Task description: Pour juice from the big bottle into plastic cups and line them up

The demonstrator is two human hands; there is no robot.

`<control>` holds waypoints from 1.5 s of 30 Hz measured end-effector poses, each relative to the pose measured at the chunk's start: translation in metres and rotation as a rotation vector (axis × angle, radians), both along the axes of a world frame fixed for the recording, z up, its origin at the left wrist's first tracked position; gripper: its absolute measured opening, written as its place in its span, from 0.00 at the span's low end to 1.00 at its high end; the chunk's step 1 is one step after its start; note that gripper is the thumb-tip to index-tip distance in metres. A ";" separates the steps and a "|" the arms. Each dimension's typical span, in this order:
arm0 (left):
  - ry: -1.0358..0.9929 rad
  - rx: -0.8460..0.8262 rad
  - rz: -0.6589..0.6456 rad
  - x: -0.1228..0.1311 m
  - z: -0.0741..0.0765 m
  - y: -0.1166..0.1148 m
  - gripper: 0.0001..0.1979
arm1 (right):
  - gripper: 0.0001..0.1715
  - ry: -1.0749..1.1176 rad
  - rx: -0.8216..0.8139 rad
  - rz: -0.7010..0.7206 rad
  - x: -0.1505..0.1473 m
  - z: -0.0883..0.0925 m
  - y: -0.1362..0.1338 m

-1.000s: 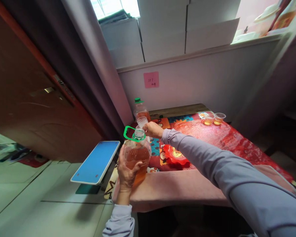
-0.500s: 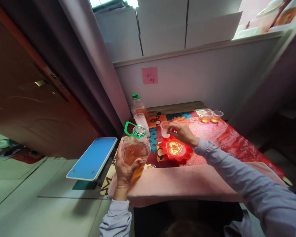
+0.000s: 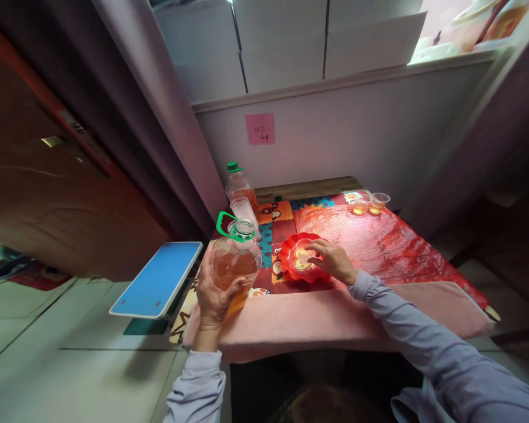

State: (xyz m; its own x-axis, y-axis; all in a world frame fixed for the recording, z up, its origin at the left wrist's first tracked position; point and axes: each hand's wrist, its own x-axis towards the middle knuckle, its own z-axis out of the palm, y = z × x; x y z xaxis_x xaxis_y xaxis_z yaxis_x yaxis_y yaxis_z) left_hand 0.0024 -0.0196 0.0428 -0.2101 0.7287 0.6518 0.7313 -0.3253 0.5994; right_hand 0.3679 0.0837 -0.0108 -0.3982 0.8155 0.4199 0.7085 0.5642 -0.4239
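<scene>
My left hand (image 3: 214,294) is wrapped around the side of a large clear plastic jug (image 3: 235,264) of amber liquid. The jug stands upright at the table's near left, its mouth uncapped and a green handle ring around its neck. Over a red scalloped plate (image 3: 286,258) with a yellow design, my right hand (image 3: 330,259) pinches the right side of a clear plastic cup (image 3: 300,251). No liquid can be made out in that cup. Behind the jug leans a stack of clear cups (image 3: 242,207).
A second jug (image 3: 240,187) with a green cap stands at the back left. Two cups of amber liquid (image 3: 361,205) sit at the far right. Left of the table is a blue-topped stool (image 3: 158,279). A pink cloth (image 3: 335,311) covers the near edge.
My right hand has brought the cup from behind the red plate down and nearer, onto or just over the plate. My left hand keeps its hold on the jug. The view has shifted slightly.
</scene>
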 end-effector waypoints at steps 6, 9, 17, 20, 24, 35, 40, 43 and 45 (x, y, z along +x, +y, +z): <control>0.062 0.027 0.007 0.003 0.000 0.001 0.58 | 0.33 0.350 0.028 -0.040 -0.011 0.031 -0.020; 0.109 0.022 -0.001 0.006 -0.001 0.001 0.58 | 0.36 0.678 -0.162 0.104 -0.045 0.040 -0.029; 0.195 0.003 -0.018 0.016 0.004 -0.001 0.58 | 0.72 0.942 -0.699 0.490 -0.109 0.042 -0.037; 0.225 -0.009 -0.032 0.021 0.006 0.000 0.58 | 0.69 0.948 -0.714 0.567 -0.108 0.048 -0.034; 0.249 -0.039 -0.010 0.026 0.009 0.003 0.60 | 0.59 0.936 -0.704 0.582 -0.105 0.051 -0.029; 0.410 -0.044 -0.004 0.042 0.001 0.013 0.60 | 0.46 0.996 -0.720 0.553 -0.095 0.021 -0.011; 0.424 -0.115 -0.033 0.048 0.008 0.011 0.63 | 0.47 1.029 -0.704 0.533 -0.093 0.013 -0.012; 0.421 -0.152 -0.097 0.046 0.020 0.003 0.65 | 0.49 1.060 -0.742 0.529 -0.092 0.010 -0.013; 0.333 -0.162 -0.111 0.039 0.025 -0.005 0.61 | 0.49 1.083 -0.759 0.525 -0.091 0.009 -0.012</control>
